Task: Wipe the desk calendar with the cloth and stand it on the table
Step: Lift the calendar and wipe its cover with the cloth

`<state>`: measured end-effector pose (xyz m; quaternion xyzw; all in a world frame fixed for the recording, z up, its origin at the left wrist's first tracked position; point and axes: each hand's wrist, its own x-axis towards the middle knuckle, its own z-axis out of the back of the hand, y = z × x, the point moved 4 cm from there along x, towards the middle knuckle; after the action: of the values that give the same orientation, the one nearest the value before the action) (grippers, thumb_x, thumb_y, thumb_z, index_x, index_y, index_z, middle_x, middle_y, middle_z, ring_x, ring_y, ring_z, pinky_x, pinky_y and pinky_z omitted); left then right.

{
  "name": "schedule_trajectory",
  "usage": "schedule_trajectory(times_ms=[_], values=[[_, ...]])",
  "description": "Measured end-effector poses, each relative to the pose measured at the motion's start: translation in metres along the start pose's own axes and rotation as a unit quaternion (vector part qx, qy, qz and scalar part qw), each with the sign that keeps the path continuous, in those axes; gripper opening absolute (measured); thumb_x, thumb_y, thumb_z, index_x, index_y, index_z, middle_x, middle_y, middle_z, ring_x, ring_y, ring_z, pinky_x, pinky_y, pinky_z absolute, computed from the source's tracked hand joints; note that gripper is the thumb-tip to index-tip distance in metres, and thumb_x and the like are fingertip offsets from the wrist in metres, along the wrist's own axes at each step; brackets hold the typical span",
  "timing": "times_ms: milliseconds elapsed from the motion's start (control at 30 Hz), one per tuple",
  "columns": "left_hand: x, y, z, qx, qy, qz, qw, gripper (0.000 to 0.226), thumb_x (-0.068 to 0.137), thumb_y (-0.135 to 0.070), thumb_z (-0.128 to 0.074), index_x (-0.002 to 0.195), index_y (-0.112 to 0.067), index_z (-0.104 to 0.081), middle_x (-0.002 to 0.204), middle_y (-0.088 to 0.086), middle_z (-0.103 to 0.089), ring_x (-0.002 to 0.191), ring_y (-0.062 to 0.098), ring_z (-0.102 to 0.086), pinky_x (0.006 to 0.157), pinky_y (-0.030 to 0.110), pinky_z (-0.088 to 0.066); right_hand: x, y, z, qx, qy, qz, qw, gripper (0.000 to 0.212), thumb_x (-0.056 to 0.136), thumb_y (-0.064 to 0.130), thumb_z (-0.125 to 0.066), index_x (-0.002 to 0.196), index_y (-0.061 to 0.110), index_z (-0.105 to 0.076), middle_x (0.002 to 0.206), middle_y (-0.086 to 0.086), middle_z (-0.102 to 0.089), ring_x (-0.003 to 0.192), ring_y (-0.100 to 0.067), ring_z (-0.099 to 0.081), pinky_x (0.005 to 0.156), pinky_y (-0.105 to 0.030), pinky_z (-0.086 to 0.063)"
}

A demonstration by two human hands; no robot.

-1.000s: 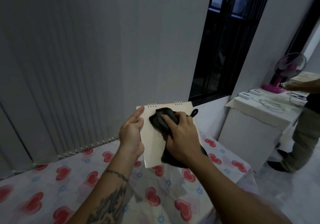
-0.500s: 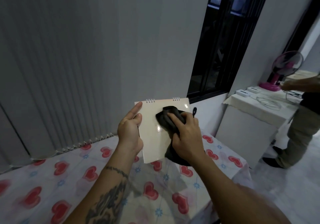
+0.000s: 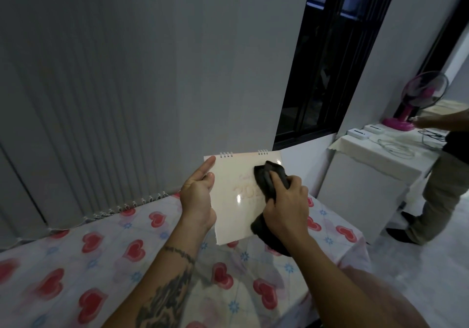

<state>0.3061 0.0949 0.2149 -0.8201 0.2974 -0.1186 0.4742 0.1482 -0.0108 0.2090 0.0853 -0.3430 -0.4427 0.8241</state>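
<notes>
A cream desk calendar [image 3: 234, 195] with wire spirals along its top edge is held up in the air above the table [image 3: 101, 264]. My left hand [image 3: 196, 195] grips its left edge, forefinger stretched up along the side. My right hand [image 3: 285, 206] presses a dark cloth [image 3: 266, 178] against the calendar's glossy face, near the upper right. The cloth's loose end hangs down below my right wrist. Faint pale print shows on the calendar's face beside the cloth.
The table carries a cover printed with red hearts. Vertical blinds [image 3: 88, 99] hang behind it, a dark window [image 3: 330, 61] to the right. A white cabinet [image 3: 368, 180] bears a pink fan [image 3: 418, 99], cables and white boxes. Another person [image 3: 441, 180] stands beside it.
My right hand has slid the cloth rightward across the calendar's face, uncovering more of its middle. The calendar stays held up by my left hand.
</notes>
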Motion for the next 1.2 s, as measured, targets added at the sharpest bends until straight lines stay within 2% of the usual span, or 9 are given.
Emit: schedule_trajectory(times_ms=[167, 333, 400, 467, 633, 833, 967, 1067, 1200], values=[[0.002, 0.001, -0.004, 0.033, 0.018, -0.024, 0.999, 0.038, 0.096, -0.003, -0.05, 0.108, -0.028, -0.076, 0.132, -0.001, -0.064, 0.125, 0.018, -0.055, 0.108, 0.033, -0.044, 0.0, 0.027, 0.002, 0.013, -0.012, 0.047, 0.999, 0.06, 0.083, 0.023, -0.056, 0.141, 0.027, -0.039, 0.132, -0.01, -0.038, 0.113, -0.027, -0.039, 0.094, -0.043, -0.046], [0.016, -0.005, 0.001, 0.014, 0.039, -0.032, 0.999, 0.04, 0.097, 0.001, -0.046, 0.107, -0.026, -0.074, 0.122, -0.003, -0.069, 0.118, 0.012, -0.06, 0.1, 0.027, -0.049, -0.019, 0.05, 0.001, -0.039, 0.032, 0.259, 0.965, 0.06, 0.08, 0.031, -0.058, 0.139, 0.028, -0.046, 0.132, -0.012, -0.044, 0.102, -0.027, -0.044, 0.08, -0.04, -0.047], [0.024, -0.01, 0.01, 0.021, 0.035, -0.035, 0.999, 0.04, 0.096, 0.001, -0.048, 0.101, -0.027, -0.077, 0.106, -0.011, -0.075, 0.097, -0.001, -0.069, 0.083, 0.017, -0.054, -0.025, 0.042, -0.001, -0.053, 0.055, 0.29, 0.954, 0.058, 0.082, 0.038, -0.058, 0.139, 0.031, -0.047, 0.134, -0.01, -0.045, 0.107, -0.027, -0.045, 0.084, -0.038, -0.046], [0.028, -0.012, 0.012, 0.033, 0.045, -0.03, 0.998, 0.04, 0.096, 0.0, -0.049, 0.098, -0.028, -0.079, 0.1, -0.007, -0.076, 0.082, 0.003, -0.071, 0.076, 0.02, -0.058, -0.023, 0.031, 0.002, -0.048, 0.044, 0.278, 0.958, 0.058, 0.08, 0.036, -0.061, 0.136, 0.03, -0.051, 0.131, -0.01, -0.047, 0.106, -0.027, -0.046, 0.084, -0.039, -0.047], [0.031, -0.013, 0.012, 0.057, 0.046, -0.016, 0.997, 0.038, 0.096, -0.001, -0.049, 0.099, -0.026, -0.077, 0.099, 0.007, -0.067, 0.106, 0.027, -0.056, 0.113, 0.049, -0.039, -0.003, 0.037, 0.012, -0.066, -0.04, 0.184, 0.98, 0.053, 0.081, 0.03, -0.064, 0.133, 0.023, -0.055, 0.127, -0.014, -0.049, 0.097, -0.03, -0.046, 0.075, -0.042, -0.047], [0.03, -0.013, 0.01, 0.055, 0.071, -0.014, 0.996, 0.039, 0.095, -0.001, -0.05, 0.098, -0.027, -0.079, 0.12, 0.006, -0.067, 0.11, 0.019, -0.057, 0.114, 0.04, -0.04, -0.018, 0.06, 0.001, -0.081, -0.011, 0.259, 0.962, 0.055, 0.082, 0.035, -0.062, 0.135, 0.025, -0.051, 0.129, -0.014, -0.049, 0.096, -0.031, -0.046, 0.074, -0.042, -0.045], [0.035, -0.019, 0.02, 0.056, 0.051, -0.024, 0.997, 0.04, 0.095, -0.001, -0.051, 0.093, -0.029, -0.079, 0.102, -0.006, -0.069, 0.099, 0.008, -0.058, 0.106, 0.025, -0.042, -0.029, 0.044, -0.005, -0.101, 0.055, 0.331, 0.937, 0.055, 0.08, 0.037, -0.058, 0.134, 0.032, -0.052, 0.131, -0.01, -0.049, 0.103, -0.031, -0.047, 0.079, -0.043, -0.045], [0.038, -0.016, 0.028, 0.036, 0.047, -0.014, 0.998, 0.043, 0.095, -0.002, -0.05, 0.091, -0.032, -0.081, 0.108, -0.001, -0.071, 0.105, 0.016, -0.061, 0.098, 0.032, -0.05, -0.023, 0.031, 0.003, -0.082, 0.037, 0.303, 0.949, 0.052, 0.077, 0.03, -0.062, 0.129, 0.029, -0.058, 0.126, -0.011, -0.052, 0.098, -0.031, -0.048, 0.078, -0.044, -0.047], [0.033, -0.011, 0.027, 0.069, 0.045, -0.022, 0.996, 0.041, 0.093, -0.003, -0.053, 0.094, -0.034, -0.08, 0.084, 0.002, -0.059, 0.085, 0.016, -0.052, 0.098, 0.023, -0.046, -0.002, 0.032, 0.015, -0.086, -0.021, 0.175, 0.981, 0.048, 0.083, 0.033, -0.063, 0.129, 0.024, -0.056, 0.123, -0.013, -0.051, 0.095, -0.03, -0.046, 0.075, -0.042, -0.047]])
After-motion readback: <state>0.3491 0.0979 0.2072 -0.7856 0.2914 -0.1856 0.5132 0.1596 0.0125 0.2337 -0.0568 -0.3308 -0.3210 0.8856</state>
